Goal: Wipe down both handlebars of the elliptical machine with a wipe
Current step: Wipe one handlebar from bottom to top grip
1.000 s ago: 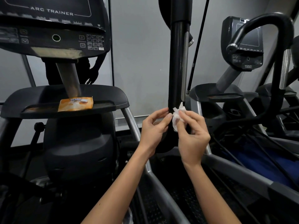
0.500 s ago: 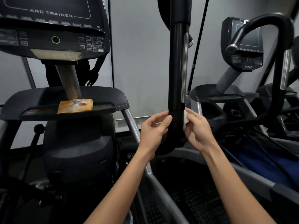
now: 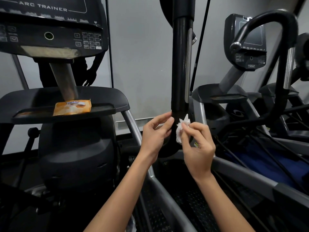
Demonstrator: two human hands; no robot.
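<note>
Packet of wipes (image 3: 72,107) well left of the handlebar (image 3: 179,64); left hand (image 3: 155,133) relaxed, fingertips touching the handlebar's lower left side; crumpled wipe (image 3: 180,129) pinched in right hand (image 3: 199,146) against its lower right; step looks like wiping this bar, next likely needs pressing the wipe upward along it.

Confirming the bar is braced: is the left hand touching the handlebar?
Touching. The head view shows the left hand with its fingertips resting on the handlebar's left edge, with no gap.

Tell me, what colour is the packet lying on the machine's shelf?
Orange, with white lettering and pale patches. The packet shows clearest in the head view.
</note>
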